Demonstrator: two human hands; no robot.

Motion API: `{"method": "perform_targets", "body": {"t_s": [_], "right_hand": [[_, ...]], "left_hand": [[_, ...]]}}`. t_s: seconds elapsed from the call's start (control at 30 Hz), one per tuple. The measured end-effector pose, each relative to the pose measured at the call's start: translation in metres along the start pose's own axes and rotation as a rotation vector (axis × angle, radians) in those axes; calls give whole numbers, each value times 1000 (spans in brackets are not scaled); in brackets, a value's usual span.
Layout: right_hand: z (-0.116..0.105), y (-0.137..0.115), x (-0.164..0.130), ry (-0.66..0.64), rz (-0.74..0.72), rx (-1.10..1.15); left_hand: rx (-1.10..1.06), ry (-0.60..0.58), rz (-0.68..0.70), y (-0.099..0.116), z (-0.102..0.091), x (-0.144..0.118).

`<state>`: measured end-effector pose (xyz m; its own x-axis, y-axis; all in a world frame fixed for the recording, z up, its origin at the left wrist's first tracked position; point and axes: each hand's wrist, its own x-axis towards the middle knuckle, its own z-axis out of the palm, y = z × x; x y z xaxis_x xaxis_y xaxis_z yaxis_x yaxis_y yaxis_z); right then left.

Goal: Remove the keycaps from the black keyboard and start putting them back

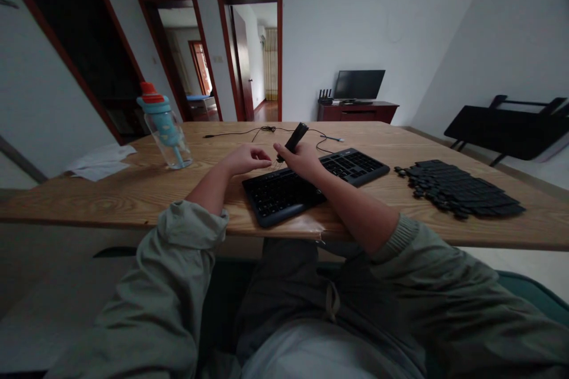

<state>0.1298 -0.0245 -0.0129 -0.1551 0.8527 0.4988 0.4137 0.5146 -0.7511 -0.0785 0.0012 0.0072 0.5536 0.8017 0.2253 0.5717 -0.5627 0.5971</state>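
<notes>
My right hand [306,161] is wrapped round the black handle of what looks like a keycap puller [295,137], tilted, with thin wires at its lower end. Those wires hang just above the left part of a black keyboard [284,192], which lies at an angle near the table's front edge. Close to the wires, my left hand [246,160] has its fingers curled in and the thumb near the index finger. Anything between those fingertips is too small to make out. My right forearm hides part of the keyboard's middle.
Small black pieces, seemingly keycaps [462,189], lie in a cluster on the right of the wooden table [178,201]. A clear bottle [168,133] with a red and blue lid and white paper [100,163] are at left. A thin black cable [240,132] runs behind the keyboard.
</notes>
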Motion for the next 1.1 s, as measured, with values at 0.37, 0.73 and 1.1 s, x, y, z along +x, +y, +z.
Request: {"method": "perform_targets", "body": {"t_s": [0.37, 0.73, 1.1], "right_hand": [[-3, 10, -5, -25, 91, 18], [-2, 13, -5, -107, 79, -10], [-17, 10, -4, -199, -59, -76]], "left_hand": [[18, -47, 6, -2, 6, 3], [-22, -82, 41, -4, 9, 2], [2, -170, -80, -11, 10, 6]]}}
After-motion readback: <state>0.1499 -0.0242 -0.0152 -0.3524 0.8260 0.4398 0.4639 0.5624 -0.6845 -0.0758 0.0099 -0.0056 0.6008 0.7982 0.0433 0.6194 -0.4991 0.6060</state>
